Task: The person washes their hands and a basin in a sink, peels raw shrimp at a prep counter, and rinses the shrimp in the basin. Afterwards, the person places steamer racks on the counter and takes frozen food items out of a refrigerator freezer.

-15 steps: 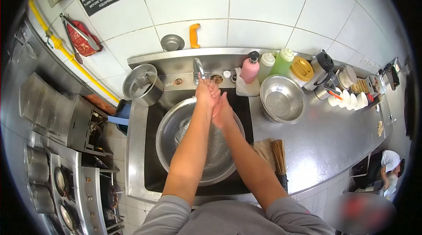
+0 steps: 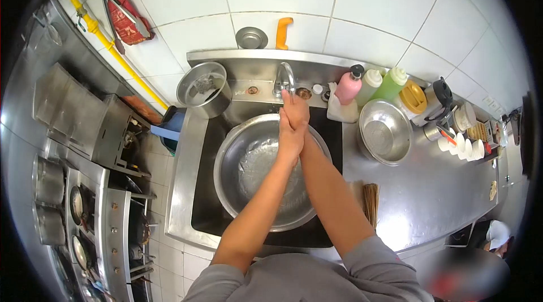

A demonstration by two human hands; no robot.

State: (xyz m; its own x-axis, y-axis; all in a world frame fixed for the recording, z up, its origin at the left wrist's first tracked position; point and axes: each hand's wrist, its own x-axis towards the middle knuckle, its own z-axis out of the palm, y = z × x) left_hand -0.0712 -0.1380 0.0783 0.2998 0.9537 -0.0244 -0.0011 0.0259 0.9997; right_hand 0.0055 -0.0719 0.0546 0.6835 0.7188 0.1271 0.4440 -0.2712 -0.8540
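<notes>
Both hands are pressed together beneath the curved faucet (image 2: 287,73), above a large metal basin (image 2: 227,194). My left hand (image 2: 291,137) is closed around the wrist side of my right hand (image 2: 297,111). My right hand reaches farther forward, just under the spout; its fingers are partly hidden, so I cannot tell how far they are curled. No tool or other object shows in either hand. Clear water with a rippled surface lies in the basin, which sits in the dark sink (image 2: 205,211).
A metal pot (image 2: 218,104) stands left of the faucet. To the right are a pink pump bottle (image 2: 347,86), a green squeeze bottle (image 2: 391,83), a metal colander (image 2: 386,132) and a stick brush (image 2: 370,203). A stove (image 2: 116,234) is at left; a person (image 2: 498,237) is at far right.
My left hand has slid back from the clasp to the right hand's wrist side, while the right hand now lies foremost under the spout. The view has shifted, moving the surroundings rightward.
</notes>
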